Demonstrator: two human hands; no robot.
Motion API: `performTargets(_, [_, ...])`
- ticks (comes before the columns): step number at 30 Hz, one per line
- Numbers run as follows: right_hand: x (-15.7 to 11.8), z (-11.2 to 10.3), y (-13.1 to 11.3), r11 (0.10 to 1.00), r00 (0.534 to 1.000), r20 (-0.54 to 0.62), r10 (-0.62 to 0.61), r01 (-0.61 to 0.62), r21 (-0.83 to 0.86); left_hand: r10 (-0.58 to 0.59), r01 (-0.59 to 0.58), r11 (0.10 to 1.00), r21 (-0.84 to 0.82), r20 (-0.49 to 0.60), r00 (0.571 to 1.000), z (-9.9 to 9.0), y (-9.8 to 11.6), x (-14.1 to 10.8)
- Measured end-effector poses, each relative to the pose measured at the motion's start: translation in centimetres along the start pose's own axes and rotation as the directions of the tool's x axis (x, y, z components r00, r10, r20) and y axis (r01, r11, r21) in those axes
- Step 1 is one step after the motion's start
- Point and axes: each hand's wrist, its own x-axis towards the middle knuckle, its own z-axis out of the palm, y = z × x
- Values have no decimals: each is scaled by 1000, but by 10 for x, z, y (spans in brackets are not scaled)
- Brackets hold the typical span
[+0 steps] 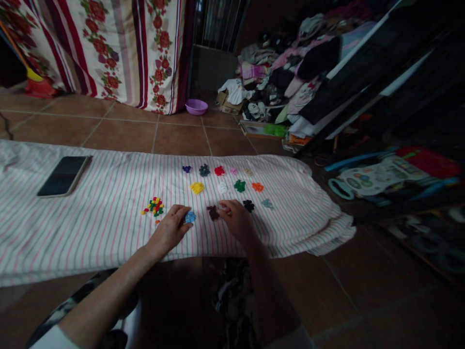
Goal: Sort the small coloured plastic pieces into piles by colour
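Note:
My left hand [173,224] rests on the striped cloth beside a small pile of light blue pieces [190,216]. Its thumb and fingers are apart, curved around the near side of that pile. Next to a pile of brown pieces [212,212] is my right hand [234,217], its fingers curled in and pressed together; whatever they hold is too small to make out. Left of my left hand lies a mixed heap of red, yellow and green pieces [155,206], with an orange piece [157,222] just below it. Black pieces [248,205] sit right of my right hand.
Farther back, sorted piles include yellow [196,187], white [223,187], green [240,185], orange [257,186] and red [219,170]. A phone [64,176] lies at the left on the striped cloth [109,218]. Beyond are a purple basin [196,107] and heaped clothes [283,72].

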Motion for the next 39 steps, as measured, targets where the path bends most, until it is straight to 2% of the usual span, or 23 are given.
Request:
performTargets(2, [-1,1,4,1000,1000,-5,-8,8,-22,6,-6,1000,8,-2,1000,0,1,0])
performTargets(7, [-1,16,-6,977,977,47,-208,210,-29,22,-21,999,40,-16,1000,1,2,0])
performTargets(10, [0,23,-13,965,962,92,-257,260,-21,29,-28,998,64,-19,999,1,2,-1])
performTargets(22, [0,22,-20,978,968,177,-178,194,-77,41,-40,996,74,-14,999,-1,4,-1])
performTargets(29, [-2,15,-14,985,970,169,-173,173,16,52,-50,995,90,-21,998,-1,3,0])
performTargets(39, [-8,14,-19,986,969,228,-99,126,-110,67,-63,993,103,-41,997,2,-2,0])
